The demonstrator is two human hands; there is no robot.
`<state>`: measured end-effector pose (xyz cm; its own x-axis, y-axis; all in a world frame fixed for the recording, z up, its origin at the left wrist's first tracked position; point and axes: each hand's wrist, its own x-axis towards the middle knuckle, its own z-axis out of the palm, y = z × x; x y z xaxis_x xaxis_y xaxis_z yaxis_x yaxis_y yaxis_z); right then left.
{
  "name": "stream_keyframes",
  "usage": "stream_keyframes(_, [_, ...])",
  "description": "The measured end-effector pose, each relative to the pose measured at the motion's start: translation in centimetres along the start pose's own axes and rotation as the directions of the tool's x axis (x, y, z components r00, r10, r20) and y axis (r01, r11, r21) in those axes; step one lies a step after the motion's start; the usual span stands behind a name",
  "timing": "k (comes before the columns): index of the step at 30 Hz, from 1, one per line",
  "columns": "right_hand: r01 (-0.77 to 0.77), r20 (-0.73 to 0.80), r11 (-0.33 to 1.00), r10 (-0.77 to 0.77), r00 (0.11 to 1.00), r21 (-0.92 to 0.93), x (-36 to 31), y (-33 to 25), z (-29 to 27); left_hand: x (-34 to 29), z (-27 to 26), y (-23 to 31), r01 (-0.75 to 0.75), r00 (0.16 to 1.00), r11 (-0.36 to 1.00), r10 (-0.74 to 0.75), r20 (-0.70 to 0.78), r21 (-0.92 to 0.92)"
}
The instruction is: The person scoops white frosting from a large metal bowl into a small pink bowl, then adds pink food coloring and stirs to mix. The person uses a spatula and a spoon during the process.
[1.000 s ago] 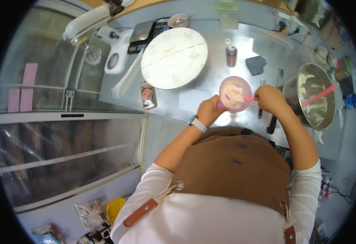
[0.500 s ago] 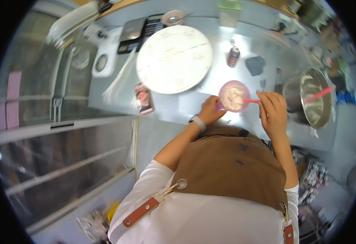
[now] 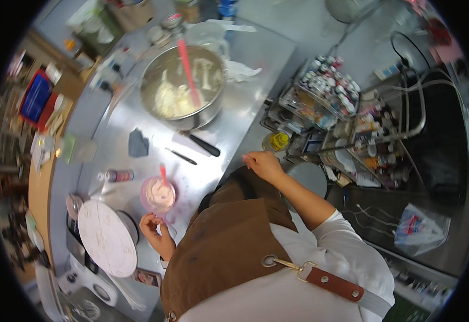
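Note:
A pink cup (image 3: 144,196) of pale pink cream stands on the metal table, a small pink spatula (image 3: 163,173) resting in it. Just beside the cup's handle is my left hand (image 3: 156,235), its fingers bent and apart with nothing visible between them. My right hand (image 3: 265,167) is off the table's edge, in front of my apron, its fingers loosely curled together; no object shows in it. Farther off, a steel mixing bowl (image 3: 213,110) contains whitish cream and a larger pink spatula (image 3: 186,67).
A black-handled tool (image 3: 205,145), a small knife (image 3: 182,156), a grey cloth (image 3: 138,144) and a small bottle (image 3: 119,175) lie on the table. At left is a round white turntable (image 3: 107,239), with a phone (image 3: 147,277) nearby. A rack of bottles (image 3: 331,86) stands right.
My view has swung right toward the rack. My right hand has let go of the small spatula and moved away from the cup. My left hand has released the cup.

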<state>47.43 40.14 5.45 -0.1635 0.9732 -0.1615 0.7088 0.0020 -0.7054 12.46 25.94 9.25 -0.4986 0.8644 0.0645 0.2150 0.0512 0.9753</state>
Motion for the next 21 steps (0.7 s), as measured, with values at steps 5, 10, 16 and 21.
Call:
stream_keyframes(5, [-0.336,-0.109,0.94,0.34,0.934,0.053,-1.5,6.7,-1.7,2.5,3.1,3.6,-0.248,0.921,0.961,0.195,0.338,0.12])
stream_keyframes(10, [-0.493,-0.335,0.868,0.447,0.829,-0.061,-1.2,14.3,-5.5,3.6,6.5,5.2,-0.239,0.867,0.966,0.168,0.469,0.096])
stream_keyframes(16, [-0.529,-0.661,0.846,0.438,0.609,0.073,1.2,21.6,-11.9,4.3,8.6,5.4,-0.288,0.848,0.94,0.162,0.504,0.184])
stream_keyframes(21, [-0.436,-0.701,0.864,0.473,0.533,0.251,5.1,25.9,-19.3,4.4,10.2,5.6,-0.309,0.847,0.907,0.126,0.517,0.285])
